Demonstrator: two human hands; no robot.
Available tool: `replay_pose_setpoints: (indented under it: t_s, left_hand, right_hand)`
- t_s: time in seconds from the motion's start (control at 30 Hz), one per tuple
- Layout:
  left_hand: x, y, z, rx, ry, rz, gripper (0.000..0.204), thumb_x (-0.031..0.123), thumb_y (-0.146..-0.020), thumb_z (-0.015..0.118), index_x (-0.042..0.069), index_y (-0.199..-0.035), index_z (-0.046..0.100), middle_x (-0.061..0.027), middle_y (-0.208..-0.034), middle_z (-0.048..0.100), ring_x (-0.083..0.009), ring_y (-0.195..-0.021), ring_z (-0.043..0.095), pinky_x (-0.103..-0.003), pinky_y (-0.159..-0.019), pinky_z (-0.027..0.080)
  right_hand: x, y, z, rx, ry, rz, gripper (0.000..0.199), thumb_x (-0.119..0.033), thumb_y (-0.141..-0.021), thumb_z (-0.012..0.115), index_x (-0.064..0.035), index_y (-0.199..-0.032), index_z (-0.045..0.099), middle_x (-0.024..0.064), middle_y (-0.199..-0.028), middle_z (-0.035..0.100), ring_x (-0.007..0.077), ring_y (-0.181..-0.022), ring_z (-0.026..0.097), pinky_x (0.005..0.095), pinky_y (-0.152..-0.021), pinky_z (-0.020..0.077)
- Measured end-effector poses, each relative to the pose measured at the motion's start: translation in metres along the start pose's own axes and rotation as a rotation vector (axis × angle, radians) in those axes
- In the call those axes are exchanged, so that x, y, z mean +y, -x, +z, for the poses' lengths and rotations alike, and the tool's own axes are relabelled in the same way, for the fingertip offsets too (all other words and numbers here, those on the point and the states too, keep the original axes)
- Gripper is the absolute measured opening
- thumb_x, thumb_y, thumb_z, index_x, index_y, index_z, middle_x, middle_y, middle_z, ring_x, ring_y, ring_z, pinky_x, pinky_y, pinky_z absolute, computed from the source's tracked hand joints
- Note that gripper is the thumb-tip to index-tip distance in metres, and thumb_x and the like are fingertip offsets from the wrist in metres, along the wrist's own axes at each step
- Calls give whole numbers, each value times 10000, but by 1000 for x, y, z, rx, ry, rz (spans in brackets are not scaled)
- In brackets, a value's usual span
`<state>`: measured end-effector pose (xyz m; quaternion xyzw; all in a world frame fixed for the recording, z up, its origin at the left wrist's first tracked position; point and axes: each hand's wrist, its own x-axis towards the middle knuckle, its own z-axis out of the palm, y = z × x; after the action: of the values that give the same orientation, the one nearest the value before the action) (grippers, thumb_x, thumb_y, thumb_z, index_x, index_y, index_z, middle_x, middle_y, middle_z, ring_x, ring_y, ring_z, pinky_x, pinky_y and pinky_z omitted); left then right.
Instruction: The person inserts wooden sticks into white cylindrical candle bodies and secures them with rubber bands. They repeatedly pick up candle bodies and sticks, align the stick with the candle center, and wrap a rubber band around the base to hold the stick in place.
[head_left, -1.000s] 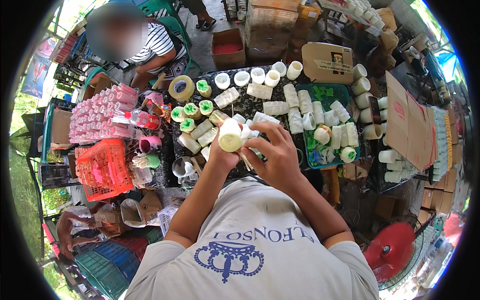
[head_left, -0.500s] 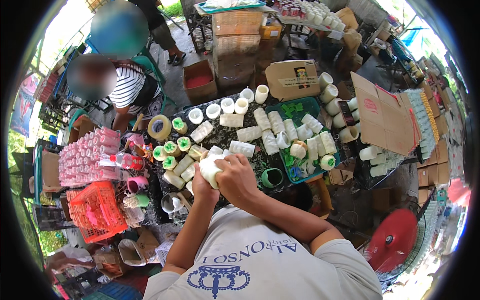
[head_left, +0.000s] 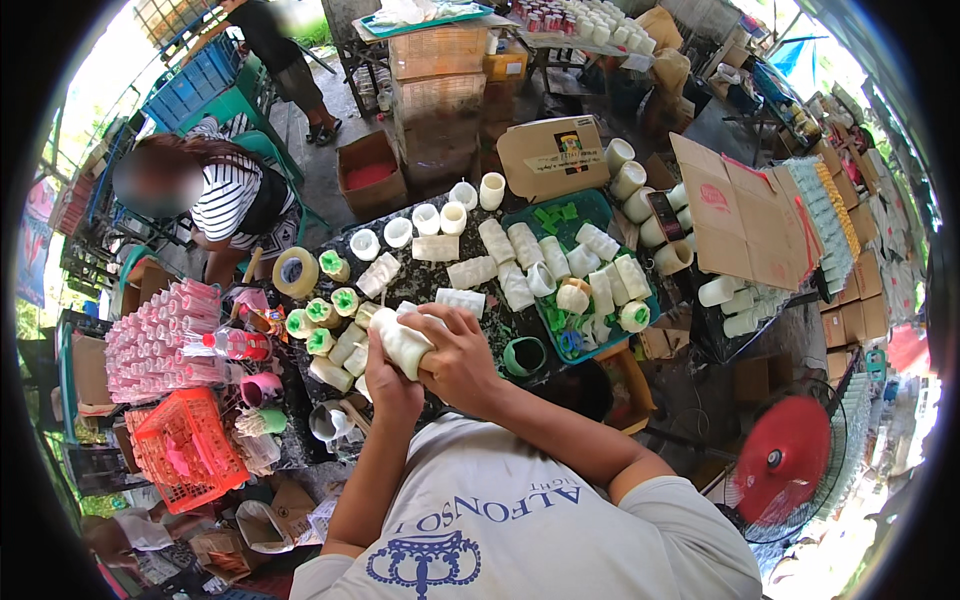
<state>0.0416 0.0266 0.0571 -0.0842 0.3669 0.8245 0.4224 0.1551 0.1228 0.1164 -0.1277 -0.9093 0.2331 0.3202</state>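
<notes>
Head view showed a dark work table [head_left: 500, 300] across the middle of the frame, crowded with white cylinders, a teal tray [head_left: 590, 215] of more cylinders at centre right, and a red crate [head_left: 185, 455] at lower left. A flattened cardboard box [head_left: 745, 215] lay at upper right, a red fan [head_left: 785, 470] at lower right. A seated person in a striped top [head_left: 235, 200] worked at upper left, apart from the wearer's hands. Just below centre, the left hand [head_left: 390, 385] and right hand [head_left: 460, 360] were both clenched around one white cylinder [head_left: 400, 340], held tilted above the table's near edge, seemingly to keep it clear of the clutter. Green-topped cylinders [head_left: 320, 315] and a tape roll [head_left: 295, 272] stood just left of the hands, a green ring [head_left: 525, 357] just right, hemming them in.
</notes>
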Motion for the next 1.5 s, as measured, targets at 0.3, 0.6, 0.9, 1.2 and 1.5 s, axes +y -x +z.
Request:
replay_pose_setpoints:
  t_s: [0.3, 0.6, 0.9, 1.2, 1.5]
  left_hand:
    - [25, 8, 23, 2, -156, 278, 473, 425, -1143, 496, 32, -1401, 557, -140, -1286, 713, -202, -1070, 720, -372, -932, 605]
    - [30, 23, 26, -11, -109, 337, 283, 386, -1167, 446, 158, -1333, 418, -130, -1269, 706, -160, -959, 728, -290, -725, 602]
    - [17, 35, 38, -42, -65, 384, 348, 448, -1164, 425, 149, -1324, 504, -109, -1293, 720, -81, -866, 687, -214, -591, 495]
    - [20, 28, 32, -86, -68, 484, 309, 320, -1156, 500, 147, -1371, 360, -211, -1374, 645, -170, -1016, 695, -290, -775, 585]
    - [23, 23, 22, -108, -141, 597, 296, 149, -1133, 544, 119, -1356, 351, -99, -1195, 606, -98, -1001, 621, -252, -839, 536]
  right_hand:
    - [8, 9, 2, 177, -38, -32, 141, -96, -796, 839, -77, -912, 762, 63, -1220, 722, 283, -1081, 674, 437, -947, 492]
    - [-7, -3, 11, 62, -304, 108, 289, -21, -795, 847, -31, -1082, 814, 116, -1209, 759, 309, -1068, 696, 408, -948, 543]
    - [-9, 0, 16, 84, -323, 249, 299, 10, -773, 836, -19, -1070, 808, 112, -1094, 775, 295, -1044, 694, 399, -932, 539]
    - [-9, -4, 18, 51, -274, 217, 306, 51, -852, 738, 27, -1157, 730, 176, -1179, 735, 360, -1121, 696, 448, -980, 542]
    - [-15, -1, 13, -46, -390, 312, 227, 17, -914, 747, 39, -1138, 725, 171, -1191, 734, 320, -1075, 728, 385, -921, 561]
